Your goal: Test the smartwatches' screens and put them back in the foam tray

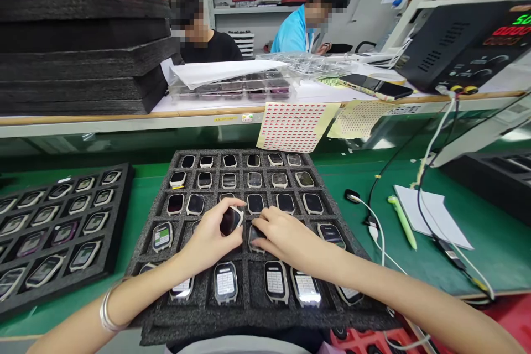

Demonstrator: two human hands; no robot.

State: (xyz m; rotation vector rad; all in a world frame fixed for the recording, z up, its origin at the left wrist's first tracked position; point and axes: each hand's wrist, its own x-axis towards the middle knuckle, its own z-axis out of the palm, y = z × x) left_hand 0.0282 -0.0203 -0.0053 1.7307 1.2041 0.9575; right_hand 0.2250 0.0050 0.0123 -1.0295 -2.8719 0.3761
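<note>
My left hand [219, 227] grips a smartwatch [230, 221] between thumb and fingers, tilted, above the middle of a black foam tray [178, 318]. Beside it, my right hand [276, 229] has its fingers closed around the edges of another watch [256, 238], which sits in or just over a tray compartment. Rows of square watches fill many compartments around both hands. Those in the front row, such as one watch [226, 282], have lit screens with a white grid; most farther back are dark. My forearms cover part of the tray.
At left lies a second foam tray [120, 221] of watches. A green pen [402, 221], white paper [431, 215] and cables are on the right. Behind stand a shelf with a phone [375, 87], a power supply [464, 47] and stacked foam [83, 55]. Two people sit beyond.
</note>
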